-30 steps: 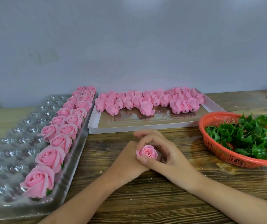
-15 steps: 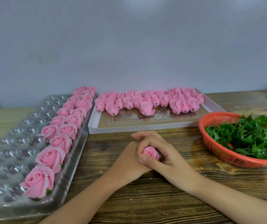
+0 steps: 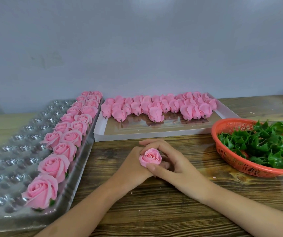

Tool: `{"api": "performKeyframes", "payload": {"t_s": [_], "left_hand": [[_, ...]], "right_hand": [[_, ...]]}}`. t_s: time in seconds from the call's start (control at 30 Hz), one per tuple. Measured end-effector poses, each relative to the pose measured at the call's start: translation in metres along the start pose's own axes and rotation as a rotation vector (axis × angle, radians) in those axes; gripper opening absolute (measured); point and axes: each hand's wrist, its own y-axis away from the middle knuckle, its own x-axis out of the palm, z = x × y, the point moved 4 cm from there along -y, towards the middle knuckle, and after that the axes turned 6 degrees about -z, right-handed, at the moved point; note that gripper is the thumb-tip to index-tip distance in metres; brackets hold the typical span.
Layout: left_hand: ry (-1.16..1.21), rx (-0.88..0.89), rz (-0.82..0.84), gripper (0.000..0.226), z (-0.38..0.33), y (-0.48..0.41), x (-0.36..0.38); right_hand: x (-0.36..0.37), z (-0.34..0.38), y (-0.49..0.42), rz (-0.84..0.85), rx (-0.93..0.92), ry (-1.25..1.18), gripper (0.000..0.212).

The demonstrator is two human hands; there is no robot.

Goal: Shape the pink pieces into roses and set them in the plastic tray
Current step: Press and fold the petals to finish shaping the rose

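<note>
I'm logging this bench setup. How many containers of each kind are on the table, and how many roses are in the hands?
clear plastic tray: 1
white tray: 1
red basket: 1
rose, held by left hand and right hand: 1
Total: 4

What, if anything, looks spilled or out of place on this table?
A few pale flecks lie scattered on the wooden table near the forearms, perhaps crumbs from the pink pieces. Nothing else stands out.
</note>
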Motion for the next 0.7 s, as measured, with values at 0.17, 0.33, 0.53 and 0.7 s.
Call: {"api": "performKeyframes", "payload": {"t_s": [0.17, 0.33, 0.53, 0.7], "left_hand": [[0.072, 0.014, 0.014, 0.031, -0.007, 0.002, -0.007], [0.135, 0.001, 0.010, 0.036, 0.000, 0.002, -0.006], [0.162, 0.058, -0.022, 0.022, 0.000, 0.002, -0.005], [0.124, 0.099, -0.015, 0.014, -0.001, 0.001, -0.002]], "right_hand": [[0.000, 0.003, 0.000, -0.009, 0.051, -0.083, 0.031], [0.000, 0.001, 0.000, -0.004, 0.051, -0.083, 0.033], [-0.006, -0.003, 0.002, -0.142, 0.093, -0.213, 0.016], [-0.005, 0.002, 0.001, -0.189, 0.029, -0.062, 0.022]]}}
